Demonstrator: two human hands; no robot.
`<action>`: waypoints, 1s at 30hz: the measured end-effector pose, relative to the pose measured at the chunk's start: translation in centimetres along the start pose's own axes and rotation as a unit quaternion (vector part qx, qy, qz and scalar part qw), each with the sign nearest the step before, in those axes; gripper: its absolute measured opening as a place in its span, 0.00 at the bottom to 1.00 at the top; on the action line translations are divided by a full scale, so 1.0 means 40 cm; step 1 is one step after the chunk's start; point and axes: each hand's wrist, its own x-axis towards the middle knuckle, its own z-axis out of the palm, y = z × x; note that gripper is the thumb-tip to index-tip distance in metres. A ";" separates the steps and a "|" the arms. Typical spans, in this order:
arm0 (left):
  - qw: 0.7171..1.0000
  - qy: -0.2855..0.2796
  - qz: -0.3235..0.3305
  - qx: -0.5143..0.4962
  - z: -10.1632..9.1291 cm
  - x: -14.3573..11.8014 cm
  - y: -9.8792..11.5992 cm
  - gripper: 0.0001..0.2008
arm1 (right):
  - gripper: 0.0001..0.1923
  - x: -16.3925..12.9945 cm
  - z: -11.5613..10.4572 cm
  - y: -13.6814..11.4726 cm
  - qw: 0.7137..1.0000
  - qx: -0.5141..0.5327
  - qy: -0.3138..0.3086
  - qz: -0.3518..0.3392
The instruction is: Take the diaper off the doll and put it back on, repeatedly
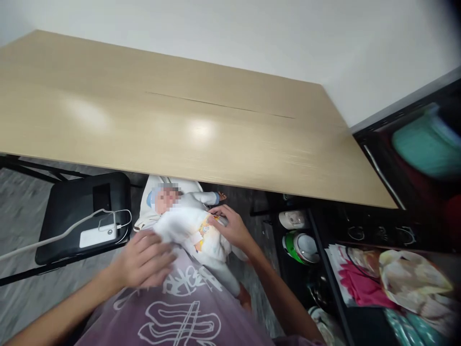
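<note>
A small baby-like figure (180,222) in white clothing lies on its back across the lap, face blurred out. Whether it is a doll or an infant I cannot tell. Round its middle is a white diaper (212,240) with a yellow-orange printed waistband. My right hand (232,226) is at the diaper's upper edge, thumb and fingers closed on it. To the left, my left hand (147,259) hovers by the figure's lower side, over the purple shirt (180,312). Its fingers are loosely bent and apart, smeared by motion, with nothing visible in them.
A long wooden table (180,134) spans the front, its edge just above the figure's head. At left, a black chair (68,206) holds a white power bank (98,236) with a cable. Dark shelves (324,274) at right carry cans and bags. A white cushion (144,202) lies under the head.
</note>
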 end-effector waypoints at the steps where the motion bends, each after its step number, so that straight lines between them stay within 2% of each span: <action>1: 0.999 -0.015 0.034 0.027 0.034 0.061 0.016 0.19 | 0.09 0.004 0.006 0.002 1.000 0.004 0.008 0.002; 3: 0.994 -0.040 0.072 0.069 0.081 0.170 0.031 0.22 | 0.10 0.015 0.007 0.012 1.000 0.009 0.022 0.002; 5: 0.992 -0.063 0.077 0.073 0.103 0.238 0.028 0.20 | 0.13 0.027 -0.003 0.035 0.999 0.003 0.049 0.005; 7: 0.992 -0.082 0.081 0.058 0.106 0.260 0.014 0.15 | 0.13 0.038 -0.015 0.066 0.996 -0.007 0.089 0.022; 9: 0.992 -0.087 0.080 0.036 0.100 0.253 0.004 0.11 | 0.14 0.049 -0.023 0.084 0.991 -0.019 0.125 0.037; 11: 0.994 -0.089 0.069 0.016 0.084 0.235 0.005 0.09 | 0.15 0.057 -0.023 0.072 0.990 -0.026 0.138 0.016; 13: 0.993 -0.109 0.046 -0.004 0.058 0.213 0.016 0.08 | 0.13 0.061 -0.015 0.024 0.994 -0.022 0.100 -0.046; 15: 0.986 -0.164 0.015 -0.032 0.023 0.186 0.030 0.06 | 0.14 0.062 -0.002 -0.044 0.992 -0.020 0.001 -0.121; 17: 0.969 -0.239 -0.013 -0.061 -0.013 0.156 0.037 0.04 | 0.15 0.058 0.003 -0.109 0.978 -0.039 -0.108 -0.174; 19: 0.952 -0.292 -0.025 -0.084 -0.039 0.132 0.034 0.03 | 0.14 0.041 -0.013 -0.150 0.966 -0.066 -0.175 -0.179; 22: 0.954 -0.291 -0.007 -0.078 -0.046 0.136 0.028 0.02 | 0.23 -0.022 -0.087 -0.160 0.970 -0.069 -0.211 -0.102; 25: 0.975 -0.219 0.026 -0.030 0.004 0.213 0.035 0.07 | 0.30 -0.115 -0.158 -0.129 0.979 -0.023 -0.200 0.030; 27: 0.984 -0.170 0.054 0.018 0.075 0.300 0.042 0.11 | 0.29 -0.165 -0.165 -0.102 0.977 -0.012 -0.179 0.116; 28: 0.983 -0.163 0.075 0.047 0.121 0.350 0.044 0.14 | 0.26 -0.182 -0.154 -0.089 0.976 -0.026 -0.163 0.139; 30: 0.965 -0.213 0.109 0.108 0.222 0.449 0.042 0.24 | 0.18 -0.206 -0.115 -0.064 0.978 -0.082 -0.123 0.144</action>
